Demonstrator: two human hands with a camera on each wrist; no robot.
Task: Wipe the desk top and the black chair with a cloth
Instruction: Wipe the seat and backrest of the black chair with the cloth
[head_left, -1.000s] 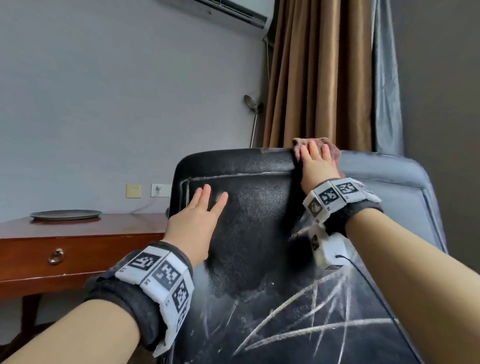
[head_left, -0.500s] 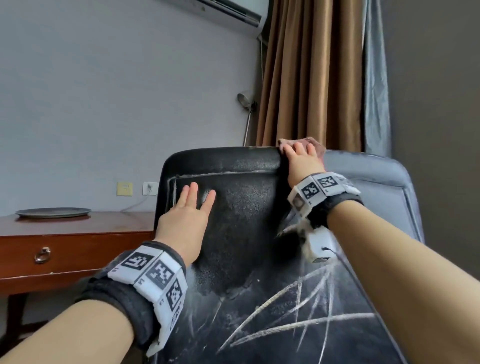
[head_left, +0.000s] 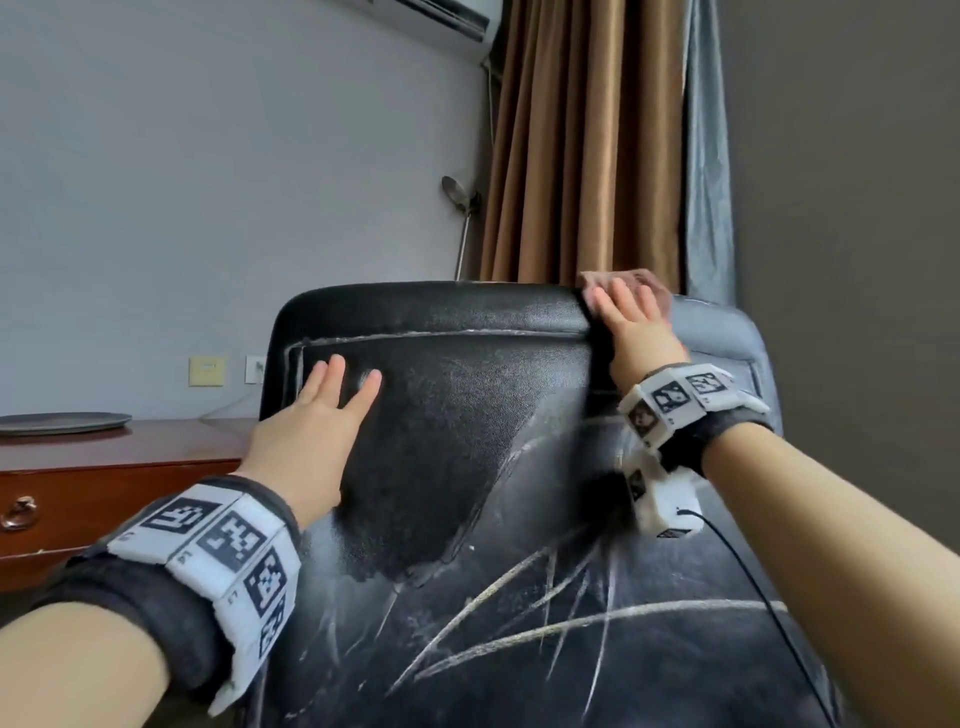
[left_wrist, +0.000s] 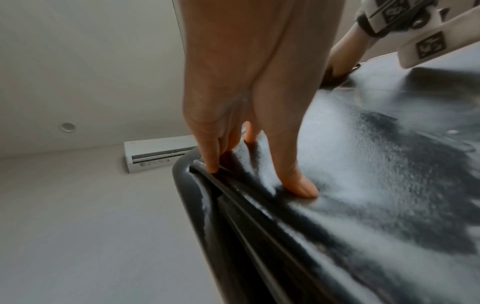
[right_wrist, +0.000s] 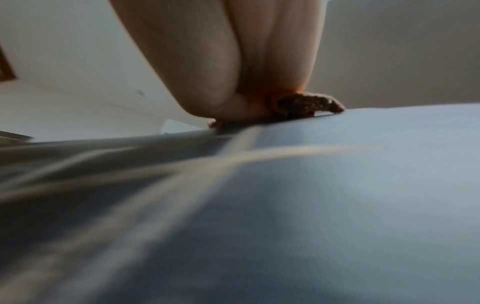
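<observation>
Most of the centre frame is the black chair (head_left: 467, 426), its grainy leather back dusted grey and scored with pale scratches (lower right). At left sits the glossy wooden desk (head_left: 104, 457), bearing a flat round tray (head_left: 62, 422). Left hand (head_left: 306, 431) lies flat, fingers straight, on the backrest; right hand (head_left: 636, 322) presses a nubbly brown cloth (head_left: 649, 285) onto the top edge.

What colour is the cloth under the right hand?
Brownish pink; the cloth under the right hand shows best in the head view.
</observation>
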